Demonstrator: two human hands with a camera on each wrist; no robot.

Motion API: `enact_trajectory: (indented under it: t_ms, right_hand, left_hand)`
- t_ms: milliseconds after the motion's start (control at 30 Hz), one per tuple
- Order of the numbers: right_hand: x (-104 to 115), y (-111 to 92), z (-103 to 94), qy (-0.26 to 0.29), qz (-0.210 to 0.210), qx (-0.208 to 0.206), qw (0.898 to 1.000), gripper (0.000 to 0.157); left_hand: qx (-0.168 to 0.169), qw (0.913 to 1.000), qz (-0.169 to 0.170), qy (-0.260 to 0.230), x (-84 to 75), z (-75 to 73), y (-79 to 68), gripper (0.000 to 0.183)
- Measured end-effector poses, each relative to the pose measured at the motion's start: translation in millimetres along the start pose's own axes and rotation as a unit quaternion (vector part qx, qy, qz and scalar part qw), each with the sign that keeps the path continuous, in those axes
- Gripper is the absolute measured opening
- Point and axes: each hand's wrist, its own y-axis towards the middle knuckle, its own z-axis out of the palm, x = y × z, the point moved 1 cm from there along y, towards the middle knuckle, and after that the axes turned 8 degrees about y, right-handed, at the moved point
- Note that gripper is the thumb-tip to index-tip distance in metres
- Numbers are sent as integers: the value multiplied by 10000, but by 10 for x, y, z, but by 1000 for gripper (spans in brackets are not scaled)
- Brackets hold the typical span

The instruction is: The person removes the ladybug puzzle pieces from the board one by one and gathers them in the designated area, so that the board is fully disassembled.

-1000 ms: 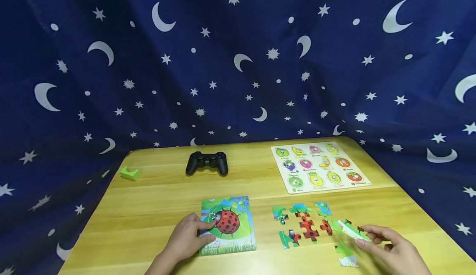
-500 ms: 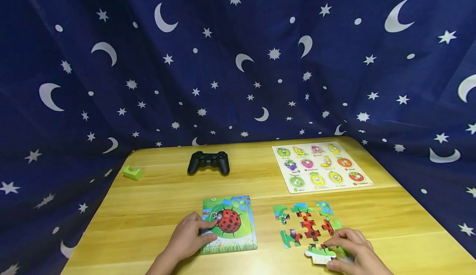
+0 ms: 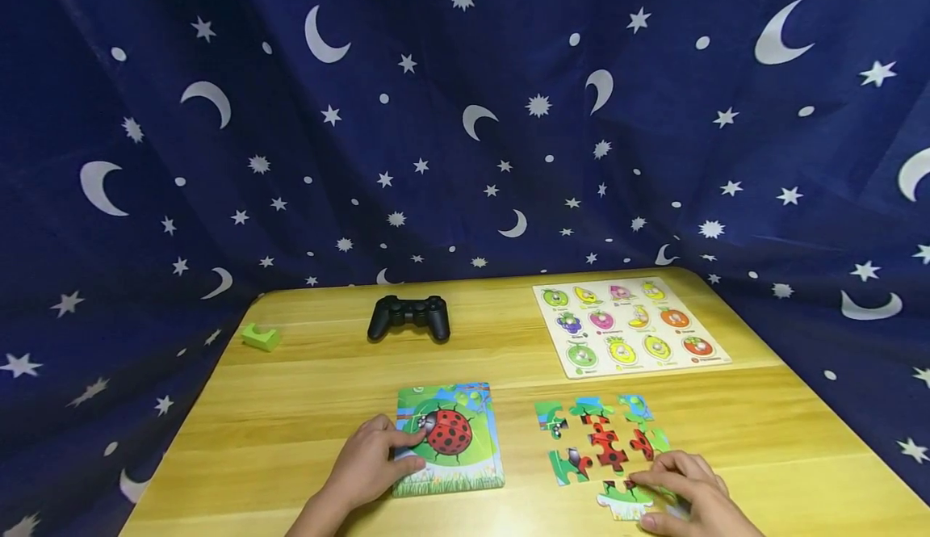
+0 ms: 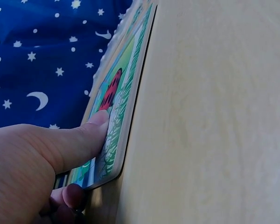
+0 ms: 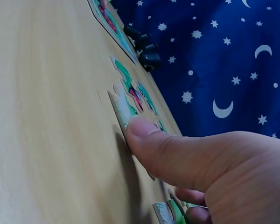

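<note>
A square ladybug puzzle board (image 3: 472, 472) lies in front of me. My left hand (image 3: 366, 463) holds it at its left side, the thumb (image 4: 91, 135) pressed on its face and other fingers curled by the edge. To its right, several loose ladybug jigsaw pieces are spread, such as a red middle piece (image 3: 609, 450) and a lower-left corner piece (image 3: 569, 467). My right hand (image 3: 693, 498) pinches a green-and-white bottom-edge jigsaw piece (image 3: 621, 506) just below the red one. A corner jigsaw piece (image 5: 164, 213) shows beneath this hand in the right wrist view, partly hidden.
Behind the pieces lies a white fruit peg puzzle (image 3: 632, 327). A black game controller (image 3: 409, 316) rests at the back middle, a lime-green block (image 3: 260, 337) at the back left. The wooden table (image 3: 305, 408) meets a dark blue star-and-moon curtain (image 3: 436, 141).
My right hand has carried the bottom-edge jigsaw piece leftward and lowered it below the red middle piece. The left hand stays on the board.
</note>
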Motion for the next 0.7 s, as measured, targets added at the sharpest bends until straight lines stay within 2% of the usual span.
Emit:
enact_trajectory:
  t_ms: [100, 267, 700]
  right_hand:
    - [12, -2, -2, -47, 42, -48, 10000, 42]
    - [40, 14, 1, -130, -162, -21, 9998, 40]
    - [-6, 22, -27, -183, -113, 413, 9989, 33]
  left_hand:
    - [-27, 10000, 23, -14, 0, 3, 1, 47]
    - [-44, 10000, 25, 11, 3, 7, 1, 47]
    - [-12, 9999, -44, 120, 13, 10, 12, 45]
